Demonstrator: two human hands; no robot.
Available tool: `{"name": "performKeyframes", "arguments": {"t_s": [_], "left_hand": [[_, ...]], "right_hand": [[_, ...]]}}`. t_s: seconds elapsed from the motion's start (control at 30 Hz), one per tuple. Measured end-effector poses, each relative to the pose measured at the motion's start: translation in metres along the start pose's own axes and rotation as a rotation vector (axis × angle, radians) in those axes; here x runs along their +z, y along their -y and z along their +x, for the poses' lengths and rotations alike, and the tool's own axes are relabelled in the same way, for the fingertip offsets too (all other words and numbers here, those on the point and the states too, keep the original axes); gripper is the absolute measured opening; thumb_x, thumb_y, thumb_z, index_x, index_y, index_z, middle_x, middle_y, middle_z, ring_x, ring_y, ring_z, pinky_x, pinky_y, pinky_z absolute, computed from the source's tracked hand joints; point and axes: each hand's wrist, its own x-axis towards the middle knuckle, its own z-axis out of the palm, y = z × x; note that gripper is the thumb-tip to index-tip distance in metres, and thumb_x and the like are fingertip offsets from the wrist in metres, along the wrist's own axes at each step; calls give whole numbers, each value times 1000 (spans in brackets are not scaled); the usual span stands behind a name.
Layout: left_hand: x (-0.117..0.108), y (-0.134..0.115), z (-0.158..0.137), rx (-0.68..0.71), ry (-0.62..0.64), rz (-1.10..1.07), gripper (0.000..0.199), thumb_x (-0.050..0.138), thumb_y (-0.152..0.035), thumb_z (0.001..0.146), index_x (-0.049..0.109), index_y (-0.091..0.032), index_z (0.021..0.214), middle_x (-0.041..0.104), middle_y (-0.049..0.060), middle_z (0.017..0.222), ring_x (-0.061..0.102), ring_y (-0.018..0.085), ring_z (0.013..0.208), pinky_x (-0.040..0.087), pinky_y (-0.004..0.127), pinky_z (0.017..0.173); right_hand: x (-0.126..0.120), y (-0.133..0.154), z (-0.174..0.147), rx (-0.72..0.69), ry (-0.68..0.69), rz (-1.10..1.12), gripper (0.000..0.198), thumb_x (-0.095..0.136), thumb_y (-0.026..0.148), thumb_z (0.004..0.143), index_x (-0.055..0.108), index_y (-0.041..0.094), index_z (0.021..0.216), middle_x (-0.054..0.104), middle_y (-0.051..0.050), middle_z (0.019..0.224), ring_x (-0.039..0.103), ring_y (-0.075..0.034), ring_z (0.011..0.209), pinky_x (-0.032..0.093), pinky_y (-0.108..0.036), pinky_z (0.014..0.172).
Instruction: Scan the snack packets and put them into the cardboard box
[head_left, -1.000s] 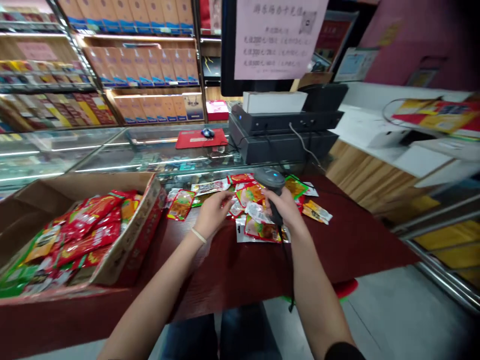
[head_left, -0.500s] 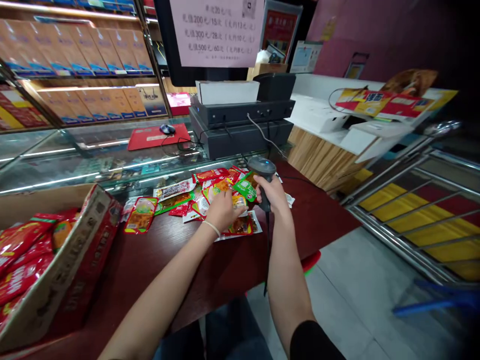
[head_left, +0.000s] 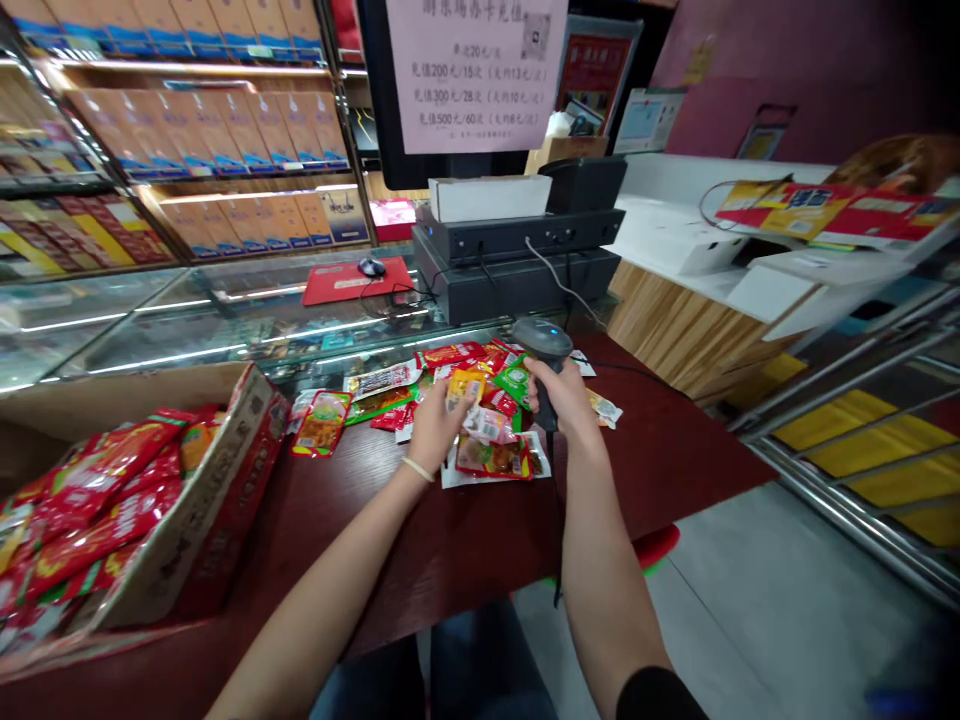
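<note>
A small yellow packet (head_left: 465, 388), its glossy face bearing print too fine to read, is gripped between thumb and fingers of the left hand (head_left: 433, 425), above a heap of snack packets; it is the centre of the dial, with 12 o'clock pointing away from the person. At 2 o'clock, the right hand (head_left: 564, 400) is wrapped around the black handle of a handheld scanner (head_left: 543, 340), whose grey head shows a blue light and whose cable hangs toward 6. The heap mixes shiny red, green and white wrappers; a red-bordered packet (head_left: 491, 460) with brown contents lies at 5 o'clock, and another packet (head_left: 322, 422) of similar look lies at 9. The desk (head_left: 322, 570) is dark reddish brown with a dull sheen. On it, at 8 o'clock, an open cardboard box (head_left: 232, 470) holds many more packets, mostly red. Beyond the heap is a glass display case (head_left: 180, 315), with a mouse (head_left: 371, 267) on a red pad (head_left: 322, 285) at 11. A monitor carrying a pink notice (head_left: 480, 90) rises at 12, lit shelves of boxes (head_left: 247, 130) fill 10 to 11, a wood-grained cabinet (head_left: 667, 320) stands at 2, and grey floor (head_left: 697, 610) shows toward 4 and 5.
</note>
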Motion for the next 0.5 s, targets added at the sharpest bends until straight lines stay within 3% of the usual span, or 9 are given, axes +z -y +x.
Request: {"name": "performKeyframes", "arguments": {"t_s": [0.1,0.23,0.4,0.5], "left_hand": [[-40,23,-4,-202,-107,-240,34,69,-47,80,64,-18,97,68,5,90,63,19,68,53,31,61],[-80,56,-12,-368,-205,-575,43,74,-48,74,63,-17,100,67,3,91,62,14,68,55,28,59],[-102,87,-21,-354,-234,-726,43,79,-37,69,62,-16,103,67,6,105,67,17,88,59,30,76],[-109,97,-21,-332,-323,-625,46,79,-34,69,61,-17,108,67,7,108,66,19,89,60,30,68]], "right_hand": [[12,5,-6,7,41,29,34,71,49,75,48,25,69,51,6,47,47,-12,34,36,-23,33],[34,8,-16,-10,130,75,32,71,47,76,49,24,70,52,6,49,47,-10,35,39,-23,35],[64,-2,-27,21,258,73,35,73,48,76,51,22,66,52,4,50,46,-10,37,39,-24,37],[82,-11,-34,36,326,-10,32,75,48,75,54,24,77,52,5,50,46,-12,37,39,-25,37]]}}
